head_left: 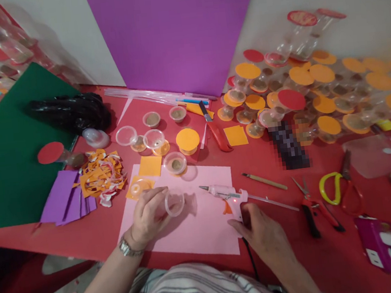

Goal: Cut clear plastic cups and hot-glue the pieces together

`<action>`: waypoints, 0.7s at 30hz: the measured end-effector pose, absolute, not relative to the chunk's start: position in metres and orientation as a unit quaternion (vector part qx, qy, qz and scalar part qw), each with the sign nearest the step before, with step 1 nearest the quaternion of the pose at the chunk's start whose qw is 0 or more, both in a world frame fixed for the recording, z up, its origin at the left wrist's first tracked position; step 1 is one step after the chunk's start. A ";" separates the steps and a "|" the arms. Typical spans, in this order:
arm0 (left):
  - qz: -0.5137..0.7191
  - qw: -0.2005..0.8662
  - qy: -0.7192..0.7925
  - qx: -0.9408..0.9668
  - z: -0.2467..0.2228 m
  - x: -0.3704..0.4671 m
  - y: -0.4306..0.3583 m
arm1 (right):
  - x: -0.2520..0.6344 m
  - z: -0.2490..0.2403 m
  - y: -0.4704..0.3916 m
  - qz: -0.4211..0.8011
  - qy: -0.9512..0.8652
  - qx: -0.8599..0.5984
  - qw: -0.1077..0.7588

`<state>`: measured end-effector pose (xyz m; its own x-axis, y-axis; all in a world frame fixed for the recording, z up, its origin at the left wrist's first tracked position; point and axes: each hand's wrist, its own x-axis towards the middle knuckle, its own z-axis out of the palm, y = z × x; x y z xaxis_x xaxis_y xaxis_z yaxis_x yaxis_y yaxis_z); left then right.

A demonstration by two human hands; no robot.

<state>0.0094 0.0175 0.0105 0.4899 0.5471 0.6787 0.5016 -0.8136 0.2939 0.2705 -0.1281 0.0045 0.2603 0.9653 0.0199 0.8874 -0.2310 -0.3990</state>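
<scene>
My left hand [150, 213], with a watch on its wrist, holds a clear plastic cup [174, 202] over the pink sheet [206, 237]. The cup's round mouth faces up toward me. My right hand [261, 228] is closed around the handle of a pink and white glue gun [235, 199], whose nozzle points left toward the cup. A red light shows on the gun, and a clear glue stick [274, 202] sticks out of its back. Just above the sheet stands a small cup with brown filling [175, 163]. An orange square with a clear lid-like piece [138, 187] lies left of it.
Several orange-topped cups [321, 74] crowd the back right. Right of the gun lie a craft knife [265, 181], pliers [315, 208] and scissors [348, 185]. Paper scraps [102, 176], purple paper [63, 197] and a black bag [71, 113] sit at the left. A purple board [178, 31] stands behind.
</scene>
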 end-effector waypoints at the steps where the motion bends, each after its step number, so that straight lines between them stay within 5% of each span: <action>1: 0.406 0.032 0.305 0.861 0.011 0.010 0.018 | 0.268 0.001 -0.128 0.101 -0.595 -0.781 0.160; 8: 0.431 0.091 0.339 0.831 0.006 0.011 0.018 | 0.266 -0.009 -0.127 0.072 -0.581 -0.790 0.183; 17: 0.475 0.338 0.406 0.703 0.019 0.020 0.016 | 0.241 0.044 -0.124 0.263 -0.302 -0.807 0.433; 21: 0.462 0.432 0.408 0.659 0.035 0.020 0.021 | 0.230 0.048 -0.122 0.315 -0.257 -0.780 0.476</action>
